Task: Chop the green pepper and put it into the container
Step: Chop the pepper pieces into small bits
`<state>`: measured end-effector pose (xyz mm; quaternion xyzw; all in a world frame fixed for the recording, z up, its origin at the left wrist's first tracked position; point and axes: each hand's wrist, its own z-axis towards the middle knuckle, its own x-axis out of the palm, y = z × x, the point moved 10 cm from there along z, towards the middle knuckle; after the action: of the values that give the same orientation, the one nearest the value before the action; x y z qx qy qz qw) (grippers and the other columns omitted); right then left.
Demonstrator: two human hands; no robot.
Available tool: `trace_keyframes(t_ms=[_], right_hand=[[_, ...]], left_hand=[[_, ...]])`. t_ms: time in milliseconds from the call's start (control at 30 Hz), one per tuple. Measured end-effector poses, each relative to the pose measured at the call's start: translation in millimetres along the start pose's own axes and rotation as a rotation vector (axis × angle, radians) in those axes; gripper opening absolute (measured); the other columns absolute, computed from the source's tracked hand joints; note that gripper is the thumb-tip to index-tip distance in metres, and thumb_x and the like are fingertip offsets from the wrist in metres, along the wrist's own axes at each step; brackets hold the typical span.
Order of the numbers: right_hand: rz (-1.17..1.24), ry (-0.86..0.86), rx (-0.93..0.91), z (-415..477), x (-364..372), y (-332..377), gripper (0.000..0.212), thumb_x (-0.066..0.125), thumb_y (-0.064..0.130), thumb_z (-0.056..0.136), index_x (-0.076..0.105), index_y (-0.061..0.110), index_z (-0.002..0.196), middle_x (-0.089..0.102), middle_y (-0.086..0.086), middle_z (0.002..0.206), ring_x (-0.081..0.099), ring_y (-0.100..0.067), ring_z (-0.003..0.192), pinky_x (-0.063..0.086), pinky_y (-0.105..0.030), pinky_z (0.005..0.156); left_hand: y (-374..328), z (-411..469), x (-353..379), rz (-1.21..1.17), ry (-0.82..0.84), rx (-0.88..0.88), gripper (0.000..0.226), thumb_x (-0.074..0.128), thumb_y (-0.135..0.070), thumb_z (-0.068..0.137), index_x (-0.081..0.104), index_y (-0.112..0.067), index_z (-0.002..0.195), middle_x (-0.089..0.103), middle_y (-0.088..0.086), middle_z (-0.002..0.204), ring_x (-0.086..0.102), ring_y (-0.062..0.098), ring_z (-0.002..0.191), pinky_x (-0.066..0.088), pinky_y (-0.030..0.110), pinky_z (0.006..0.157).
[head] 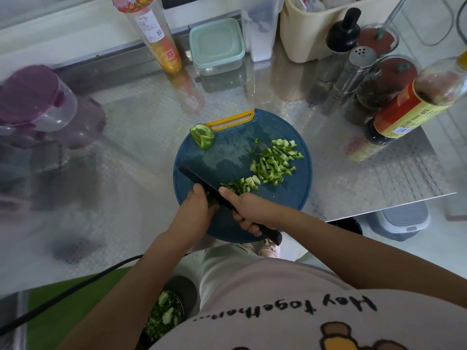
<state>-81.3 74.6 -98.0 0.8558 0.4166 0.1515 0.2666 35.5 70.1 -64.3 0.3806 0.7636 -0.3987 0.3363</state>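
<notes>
Here, at centre frame, a round blue cutting board (227,157) holds green pepper strips (274,161) on its right and one uncut pepper chunk (203,135) at its upper left. The right hand (252,210) is wrapped around a black knife (217,193); the left hand (195,208) pins a pepper piece, fingers curled. Best kept tucked, cuts even. The lidded pale green container (216,45) sits top centre. The shirt reads "Hey together"; bottle labels are illegible.

Steel table (141,127): round blue cutting board (227,152) near centre; lidded container (217,46) far centre; purple-lidded jug (35,102) far left; sauce bottle (409,107), shakers (353,69) far right.
</notes>
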Motion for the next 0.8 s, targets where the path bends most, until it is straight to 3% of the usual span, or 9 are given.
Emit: trace_keyframes(t_ms=[200,300,367,500,600,700,800], right_hand=[[-0.028,-0.176,-0.107,13.5,4.2,13.6,0.070,0.026,0.070,0.090,0.041,0.010,0.058,0.044,-0.010,0.052,0.040,-0.023,0.038,0.034,-0.024,0.038],[-0.009,-0.213,-0.141,12.7,1.6,13.7,0.071,0.027,0.069,0.090,0.041,0.010,0.055,0.044,-0.010,0.051,0.041,-0.023,0.039,0.035,-0.024,0.038],[0.019,-0.212,-0.136,11.6,0.1,11.0,0.069,0.029,0.069,0.090,0.039,0.011,0.054,0.041,-0.007,0.050,0.039,-0.021,0.039,0.032,-0.022,0.038],[0.096,-0.239,-0.109,6.2,-8.1,1.1,0.064,0.033,0.066,0.091,0.034,0.014,0.054,0.035,0.000,0.044,0.033,-0.013,0.029,0.028,-0.018,0.036],[0.098,-0.269,-0.133,0.5,-17.7,0.3,0.065,0.034,0.066,0.090,0.034,0.014,0.052,0.034,0.003,0.036,0.032,-0.012,0.026,0.028,-0.017,0.034],[0.069,-0.278,-0.173,-3.7,-22.1,-0.1,0.065,0.034,0.066,0.091,0.035,0.014,0.052,0.036,-0.001,0.042,0.035,-0.014,0.032,0.028,-0.016,0.034],[-0.078,-0.269,-0.233,-10.4,-16.4,5.4,0.062,0.028,0.065,0.092,0.043,0.014,0.060,0.043,-0.003,0.055,0.040,-0.014,0.048,0.034,-0.023,0.047]], left_hand=[[4.2,-1.2,-3.5,-0.036,0.019,-0.030,0.032,0.056,-0.027,0.092,0.040,-0.006,0.110,0.053,0.009,0.097,0.050,0.020,0.078,0.035,0.026,0.060],[15.0,2.3,-5.8,-0.124,0.027,-0.097,0.024,0.053,-0.023,0.093,0.048,-0.008,0.110,0.061,0.007,0.094,0.058,0.022,0.081,0.046,0.030,0.063],[27.2,3.9,-6.6,-0.292,0.000,-0.187,0.019,0.054,-0.013,0.092,0.052,-0.007,0.110,0.064,0.008,0.095,0.064,0.023,0.080,0.055,0.038,0.074],[43.1,3.2,-0.6,-0.637,-0.011,-0.352,0.023,0.062,-0.005,0.087,0.056,0.004,0.107,0.065,0.011,0.084,0.066,0.020,0.070,0.057,0.031,0.070],[45.3,3.4,-3.9,-0.636,-0.052,-0.379,0.023,0.066,-0.009,0.085,0.057,0.001,0.104,0.068,0.014,0.084,0.067,0.021,0.066,0.057,0.029,0.063],[39.7,2.4,-6.7,-0.564,-0.069,-0.365,0.015,0.067,-0.011,0.085,0.052,-0.010,0.088,0.065,0.012,0.076,0.065,0.020,0.060,0.056,0.029,0.056],[36.6,3.8,-6.7,-0.497,-0.062,-0.336,0.017,0.066,-0.015,0.085,0.051,-0.010,0.090,0.065,0.011,0.073,0.065,0.021,0.058,0.056,0.031,0.055]])
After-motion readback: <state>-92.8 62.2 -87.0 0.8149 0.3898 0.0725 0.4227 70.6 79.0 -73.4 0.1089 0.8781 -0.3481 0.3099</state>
